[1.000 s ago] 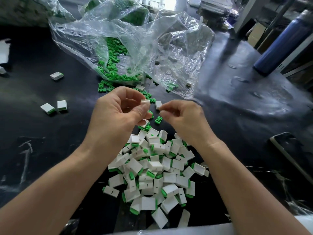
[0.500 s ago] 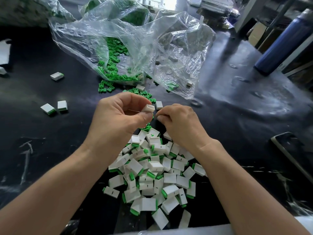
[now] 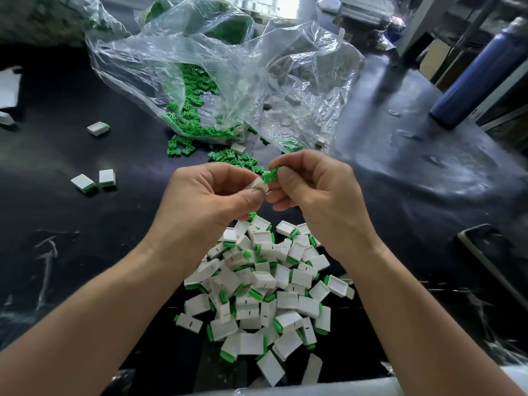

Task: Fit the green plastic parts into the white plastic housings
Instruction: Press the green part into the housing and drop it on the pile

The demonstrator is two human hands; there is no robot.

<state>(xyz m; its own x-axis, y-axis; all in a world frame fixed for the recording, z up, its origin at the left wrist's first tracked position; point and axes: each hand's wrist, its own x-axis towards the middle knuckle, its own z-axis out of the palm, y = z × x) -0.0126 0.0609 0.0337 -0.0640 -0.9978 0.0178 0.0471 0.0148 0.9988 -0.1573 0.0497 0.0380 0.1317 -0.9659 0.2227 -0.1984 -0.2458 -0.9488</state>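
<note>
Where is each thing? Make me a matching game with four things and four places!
Things
1. green part
2. white housing
3. blue bottle
4. pile of finished pieces

Places
A. at the far right
B. pinched in the left hand
C. heaped on the dark table, between the two wrists
D. pinched in the right hand

Pairs: 1-D, 2-B, 3-A, 4-C
</note>
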